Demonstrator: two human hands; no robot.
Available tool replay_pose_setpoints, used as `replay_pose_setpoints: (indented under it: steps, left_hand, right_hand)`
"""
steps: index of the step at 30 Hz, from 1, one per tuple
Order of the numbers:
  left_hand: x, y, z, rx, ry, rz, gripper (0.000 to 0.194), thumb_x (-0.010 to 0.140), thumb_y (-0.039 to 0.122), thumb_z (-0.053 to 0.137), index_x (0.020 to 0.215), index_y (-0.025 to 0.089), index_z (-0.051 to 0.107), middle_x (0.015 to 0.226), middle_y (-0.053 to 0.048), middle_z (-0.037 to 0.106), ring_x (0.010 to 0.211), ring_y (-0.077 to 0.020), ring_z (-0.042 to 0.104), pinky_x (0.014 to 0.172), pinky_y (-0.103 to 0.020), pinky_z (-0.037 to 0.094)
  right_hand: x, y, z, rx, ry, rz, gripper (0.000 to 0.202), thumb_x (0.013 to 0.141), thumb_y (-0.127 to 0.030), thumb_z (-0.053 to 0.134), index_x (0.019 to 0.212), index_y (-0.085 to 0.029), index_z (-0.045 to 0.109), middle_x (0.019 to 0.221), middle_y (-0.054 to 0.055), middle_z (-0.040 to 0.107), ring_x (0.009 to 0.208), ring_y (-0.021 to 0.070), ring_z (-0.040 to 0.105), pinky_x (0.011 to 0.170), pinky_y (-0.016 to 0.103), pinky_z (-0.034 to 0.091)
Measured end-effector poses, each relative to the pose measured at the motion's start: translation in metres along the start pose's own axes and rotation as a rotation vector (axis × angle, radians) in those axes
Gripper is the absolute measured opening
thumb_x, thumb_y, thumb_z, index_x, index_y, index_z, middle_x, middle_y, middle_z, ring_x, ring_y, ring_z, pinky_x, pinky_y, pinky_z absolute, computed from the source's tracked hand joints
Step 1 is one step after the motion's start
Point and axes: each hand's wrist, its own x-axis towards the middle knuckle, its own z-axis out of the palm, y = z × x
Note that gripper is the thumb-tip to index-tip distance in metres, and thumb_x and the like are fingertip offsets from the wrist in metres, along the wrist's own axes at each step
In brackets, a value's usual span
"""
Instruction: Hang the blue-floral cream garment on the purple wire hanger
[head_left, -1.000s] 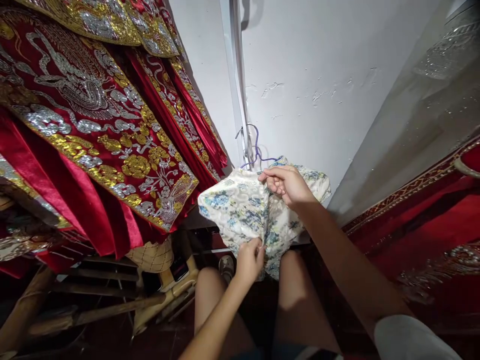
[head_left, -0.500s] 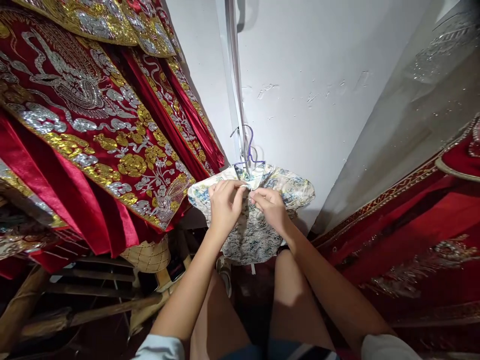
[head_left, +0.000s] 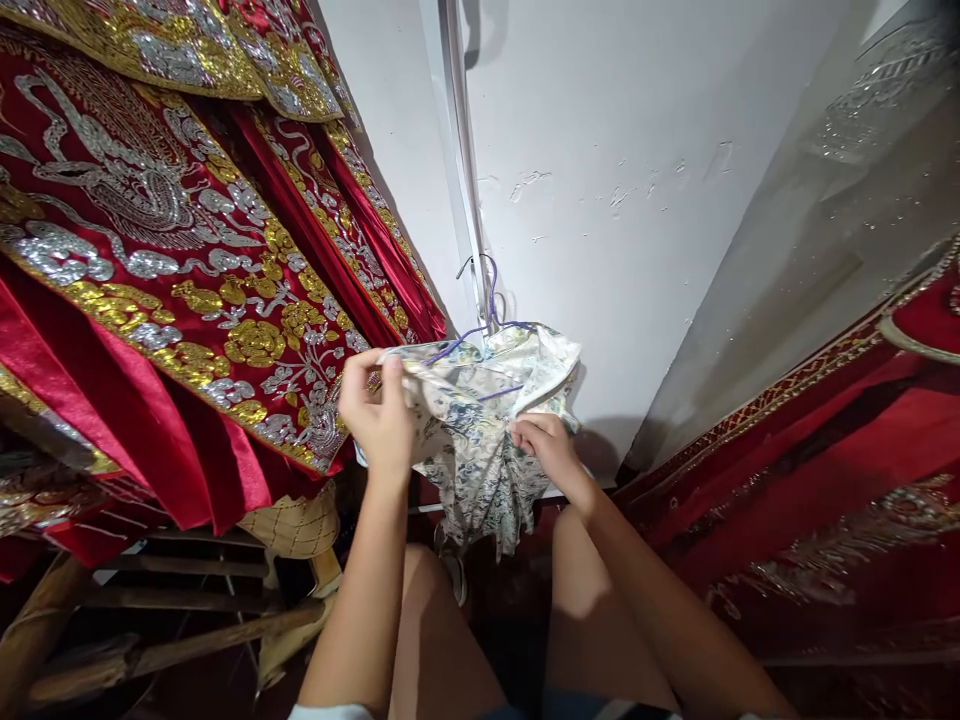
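A pale garment with a blue and yellow floral pattern (head_left: 476, 440) hangs from a purple hanger (head_left: 493, 290) against the white wall. Its neck is spread open, and part of the hanger shows inside. My left hand (head_left: 379, 405) pinches the cloth at the left shoulder, beside the hanger's left arm. Lower down, my right hand (head_left: 544, 440) grips the front edge of the garment right of its middle, with the fingers closed. The lower part of the cloth is bunched into folds.
Red cloth with gold and silver embroidery (head_left: 255, 340) hangs at the left. More red beaded cloth (head_left: 840, 500) is at the right. Wooden poles (head_left: 180, 645) and a woven tan object (head_left: 296, 520) lie low at the left. A metal strip (head_left: 459, 150) runs up the wall.
My left hand has moved left, pulling the garment's left side outward. My right hand has moved slightly right and down. The neck has opened wider and the lower cloth has bunched.
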Motion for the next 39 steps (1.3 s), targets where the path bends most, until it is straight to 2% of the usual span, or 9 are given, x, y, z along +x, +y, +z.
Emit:
replay_pose_setpoints:
  steps: [5,13,16,20,25,29,33,36,39]
  left_hand:
    - [-0.005,-0.063,-0.03,-0.447,0.195,-0.741,0.021,0.094,0.015,0.055,0.074,0.017,0.054,0.066,0.001,0.055,0.065,-0.0119,0.055,0.067,-0.024,0.05]
    - [-0.091,-0.078,0.011,-0.558,0.06,-1.005,0.012,0.084,0.015,0.064,0.073,0.015,0.058,0.069,-0.001,0.061,0.066,-0.0132,0.062,0.065,-0.023,0.051]
    - [-0.101,-0.054,0.023,-0.613,-0.096,-0.904,0.014,0.083,0.027,0.069,0.078,0.016,0.061,0.074,0.0,0.061,0.069,-0.0115,0.059,0.068,-0.021,0.049]
    - [-0.111,-0.009,0.033,-0.474,-0.545,-0.63,0.02,0.09,0.038,0.065,0.086,0.019,0.062,0.091,-0.004,0.065,0.086,-0.017,0.063,0.079,-0.027,0.05]
    - [-0.113,0.018,0.031,-0.218,-0.796,-0.276,0.02,0.095,0.037,0.06,0.105,0.022,0.069,0.121,-0.011,0.062,0.126,-0.0253,0.054,0.109,-0.039,0.04]
    - [-0.103,0.001,0.003,-0.142,-1.053,-0.344,0.048,0.1,0.048,0.049,0.143,0.026,0.051,0.142,-0.012,0.053,0.135,-0.0254,0.048,0.109,-0.038,0.04]
    - [-0.102,-0.023,-0.03,-0.01,-1.39,-0.399,0.051,0.099,0.058,0.04,0.095,0.016,0.068,0.088,-0.005,0.067,0.086,-0.022,0.061,0.076,-0.029,0.047]
    - [-0.09,-0.029,-0.049,0.284,-1.374,-0.293,0.049,0.098,0.055,0.043,0.076,0.015,0.061,0.07,0.0,0.058,0.067,-0.0166,0.052,0.064,-0.026,0.04]
    - [-0.062,-0.027,-0.062,0.603,-1.379,-0.192,0.041,0.099,0.045,0.041,0.078,0.017,0.063,0.072,-0.003,0.064,0.069,-0.0198,0.057,0.065,-0.028,0.04]
  right_hand:
    - [-0.029,0.007,0.005,0.108,-0.018,0.016,0.034,0.083,-0.033,0.057,0.052,-0.02,0.055,0.045,-0.005,0.04,0.044,0.01,0.034,0.049,0.027,0.025]
    - [-0.06,0.036,-0.01,0.141,0.055,0.171,0.034,0.079,-0.04,0.053,0.051,-0.021,0.054,0.041,-0.005,0.037,0.041,0.0104,0.032,0.046,0.027,0.025]
    - [-0.068,0.047,-0.029,-0.037,0.061,0.211,0.039,0.084,-0.044,0.052,0.052,-0.021,0.054,0.044,-0.003,0.04,0.045,0.0127,0.037,0.05,0.028,0.031]
    - [-0.065,0.04,-0.034,-0.142,0.179,0.084,0.047,0.093,-0.06,0.046,0.079,-0.021,0.068,0.08,0.008,0.067,0.082,0.0235,0.06,0.078,0.035,0.048]
    - [-0.054,0.006,-0.024,0.209,-0.339,0.106,0.067,0.091,-0.078,0.036,0.113,-0.023,0.068,0.103,0.011,0.071,0.105,0.0277,0.065,0.091,0.04,0.051]
    - [-0.042,-0.018,-0.036,0.031,-0.652,0.074,0.04,0.076,-0.042,0.079,0.105,-0.018,0.07,0.094,0.006,0.072,0.087,0.0239,0.067,0.08,0.035,0.053]
    - [-0.008,-0.031,-0.055,-0.257,-0.405,-0.039,0.009,0.074,-0.02,0.066,0.081,-0.016,0.072,0.079,0.004,0.071,0.072,0.0203,0.064,0.067,0.03,0.05]
    - [0.037,-0.025,-0.06,-0.353,-0.054,-0.224,0.039,0.071,-0.016,0.062,0.107,-0.019,0.074,0.11,0.007,0.073,0.099,0.0244,0.065,0.089,0.034,0.049]
    - [0.074,-0.006,-0.057,-0.424,0.048,-0.204,0.04,0.074,-0.021,0.057,0.11,-0.016,0.073,0.113,0.01,0.073,0.102,0.0247,0.065,0.093,0.036,0.047]
